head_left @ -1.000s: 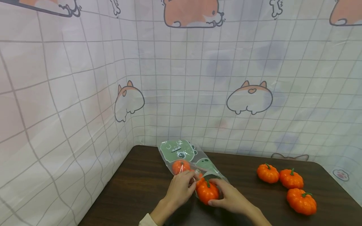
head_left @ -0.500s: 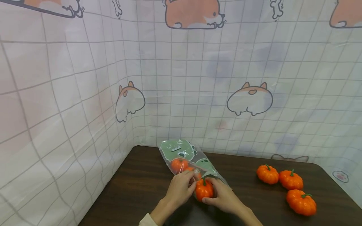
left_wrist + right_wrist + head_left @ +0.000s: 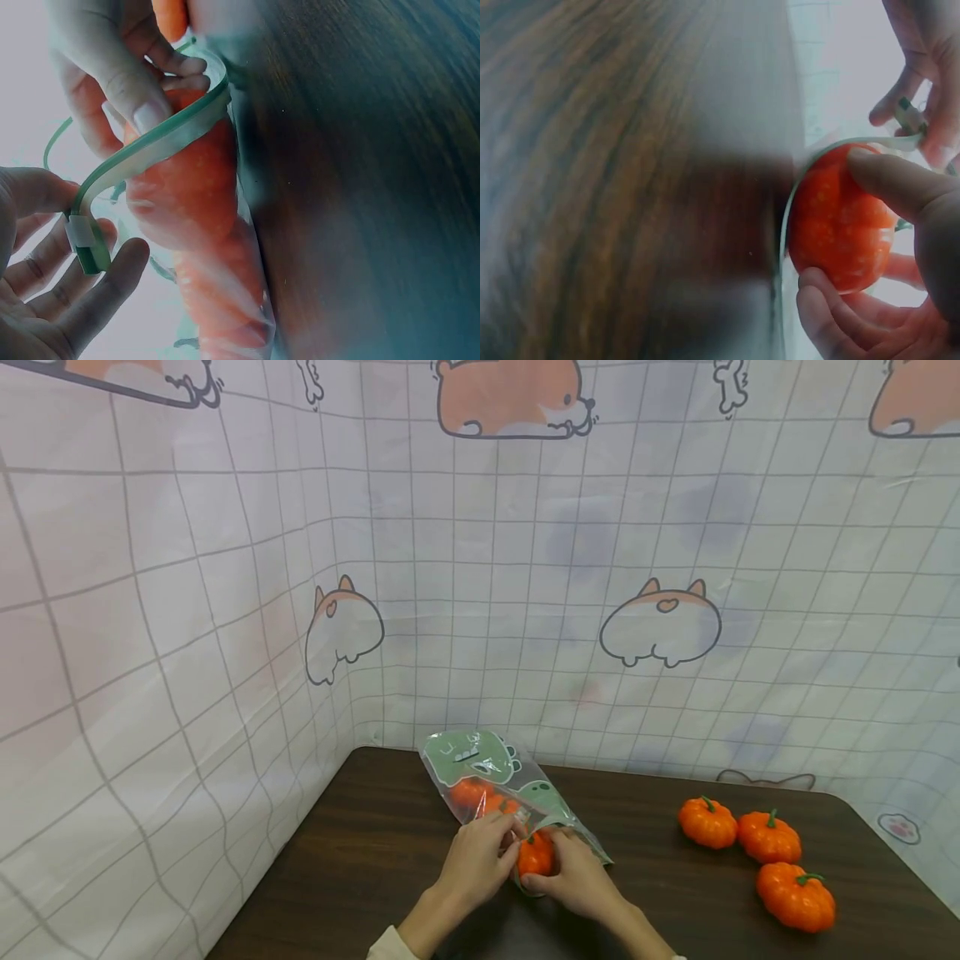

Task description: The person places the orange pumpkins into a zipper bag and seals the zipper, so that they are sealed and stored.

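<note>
A clear zip bag (image 3: 551, 810) with green cartoon animal prints lies on the table, its mouth toward me. Several toy pumpkins (image 3: 469, 792) show through its film. My left hand (image 3: 476, 856) pinches the bag's green zip edge by its white slider (image 3: 80, 231). At the spread mouth, my right hand (image 3: 577, 872) grips an orange pumpkin (image 3: 840, 217), thumb on one side and fingers on the other. That pumpkin sits partly inside, with the zip strip (image 3: 161, 135) curving around it. In the head view, the fingers hide some of the bag's opening.
Three orange pumpkins with green stems, one of them the front pumpkin (image 3: 795, 896), stand on the right of the dark wooden table (image 3: 345, 852). A white gridded cloth (image 3: 510, 610) with dog drawings hangs behind and to the left.
My right hand has moved left with the pumpkin, bringing it deeper into the bag's mouth. The pumpkins inside have shifted toward the far left end. My left hand has stayed in place.
</note>
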The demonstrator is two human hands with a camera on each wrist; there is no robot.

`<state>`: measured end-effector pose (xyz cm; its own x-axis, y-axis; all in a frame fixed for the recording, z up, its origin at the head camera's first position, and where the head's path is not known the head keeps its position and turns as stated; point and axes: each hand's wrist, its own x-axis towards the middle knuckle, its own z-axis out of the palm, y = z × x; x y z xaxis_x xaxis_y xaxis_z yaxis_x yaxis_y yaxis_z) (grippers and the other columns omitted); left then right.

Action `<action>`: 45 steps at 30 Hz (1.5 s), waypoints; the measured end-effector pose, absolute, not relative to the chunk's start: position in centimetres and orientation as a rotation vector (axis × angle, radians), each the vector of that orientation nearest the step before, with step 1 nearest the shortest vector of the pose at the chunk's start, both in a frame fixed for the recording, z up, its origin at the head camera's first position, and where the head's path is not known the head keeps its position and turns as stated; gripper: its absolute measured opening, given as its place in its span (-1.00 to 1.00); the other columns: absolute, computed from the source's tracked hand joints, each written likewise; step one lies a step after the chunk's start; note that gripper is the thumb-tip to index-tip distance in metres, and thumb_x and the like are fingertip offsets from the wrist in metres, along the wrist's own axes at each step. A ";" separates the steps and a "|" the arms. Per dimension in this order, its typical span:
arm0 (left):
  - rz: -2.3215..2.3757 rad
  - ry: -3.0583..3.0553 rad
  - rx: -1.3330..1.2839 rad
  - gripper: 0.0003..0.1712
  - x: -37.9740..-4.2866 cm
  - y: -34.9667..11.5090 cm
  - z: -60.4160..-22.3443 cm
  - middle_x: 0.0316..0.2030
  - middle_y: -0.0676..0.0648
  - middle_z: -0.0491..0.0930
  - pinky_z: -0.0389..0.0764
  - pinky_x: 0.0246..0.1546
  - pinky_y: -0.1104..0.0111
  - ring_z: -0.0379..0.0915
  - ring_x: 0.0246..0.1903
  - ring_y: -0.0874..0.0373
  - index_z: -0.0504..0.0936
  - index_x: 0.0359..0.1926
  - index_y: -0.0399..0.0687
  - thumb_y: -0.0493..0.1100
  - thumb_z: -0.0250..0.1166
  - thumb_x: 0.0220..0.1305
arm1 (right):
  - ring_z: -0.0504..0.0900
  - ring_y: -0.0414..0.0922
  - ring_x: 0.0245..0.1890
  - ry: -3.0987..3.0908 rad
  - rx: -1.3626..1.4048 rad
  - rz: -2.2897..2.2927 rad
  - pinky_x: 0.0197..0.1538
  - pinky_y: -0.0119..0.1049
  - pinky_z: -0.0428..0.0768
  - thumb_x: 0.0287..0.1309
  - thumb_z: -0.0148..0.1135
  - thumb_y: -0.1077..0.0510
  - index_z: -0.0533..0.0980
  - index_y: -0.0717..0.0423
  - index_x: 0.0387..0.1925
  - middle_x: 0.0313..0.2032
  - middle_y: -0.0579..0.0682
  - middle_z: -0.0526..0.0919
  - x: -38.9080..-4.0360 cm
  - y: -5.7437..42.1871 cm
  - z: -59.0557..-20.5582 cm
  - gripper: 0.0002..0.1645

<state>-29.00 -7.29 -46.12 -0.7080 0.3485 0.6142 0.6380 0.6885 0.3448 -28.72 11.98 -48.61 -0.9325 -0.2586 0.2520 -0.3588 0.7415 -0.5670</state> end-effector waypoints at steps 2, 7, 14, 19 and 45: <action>-0.749 -2.389 -0.754 -0.87 -29.0 -7.3 -46.2 -0.51 0.19 0.52 0.38 -0.44 0.54 0.29 -0.53 0.44 0.70 -0.30 0.10 -0.25 0.42 0.15 | 0.58 -0.08 -0.12 -2.775 0.491 0.966 -0.17 -0.24 0.53 -0.09 0.60 -0.17 0.53 0.14 0.16 0.05 0.14 0.63 -28.8 11.8 -48.7 -0.17; -0.750 -2.386 -0.752 -0.88 -29.1 -7.3 -46.2 -0.50 0.18 0.53 0.39 -0.44 0.53 0.30 -0.53 0.43 0.69 -0.31 0.09 -0.24 0.42 0.17 | 0.63 -0.06 -0.10 -2.755 0.523 1.082 -0.13 -0.24 0.59 0.00 0.57 -0.05 0.48 0.20 0.20 0.08 0.18 0.62 -28.8 11.9 -48.8 -0.22; -0.760 -2.383 -0.760 -0.90 -29.0 -7.3 -46.2 -0.49 0.15 0.55 0.41 -0.44 0.53 0.34 -0.52 0.42 0.69 -0.32 0.07 -0.24 0.42 0.17 | 0.74 -0.05 -0.22 -2.739 0.489 1.303 -0.27 -0.30 0.70 0.08 0.53 0.09 0.45 0.28 0.17 0.10 0.29 0.60 -28.9 11.9 -48.6 -0.32; -0.755 -2.386 -0.767 -0.89 -29.0 -7.2 -46.1 -0.52 0.16 0.50 0.33 -0.48 0.54 0.27 -0.54 0.41 0.67 -0.32 0.05 -0.25 0.43 0.16 | 0.61 -0.15 -0.39 -2.733 0.385 1.194 -0.39 -0.37 0.55 0.01 0.57 0.03 0.54 0.20 -0.06 -0.22 0.10 0.64 -29.3 11.2 -48.8 -0.46; -0.742 -2.391 -0.763 -0.85 -29.0 -7.2 -46.2 -0.50 0.15 0.55 0.38 -0.45 0.54 0.33 -0.51 0.41 0.68 -0.30 0.08 -0.26 0.43 0.14 | 0.69 -0.10 -0.11 -2.822 0.904 1.321 -0.12 -0.32 0.64 0.35 0.29 0.04 0.50 0.24 0.19 0.01 0.17 0.69 -28.2 16.0 -46.8 -0.50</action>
<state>-29.00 -7.21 -46.19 -0.7071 0.3550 0.6115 0.6387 0.6918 0.3370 -28.21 15.99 -46.82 -0.8399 -0.5250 0.1372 -0.4416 0.5144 -0.7351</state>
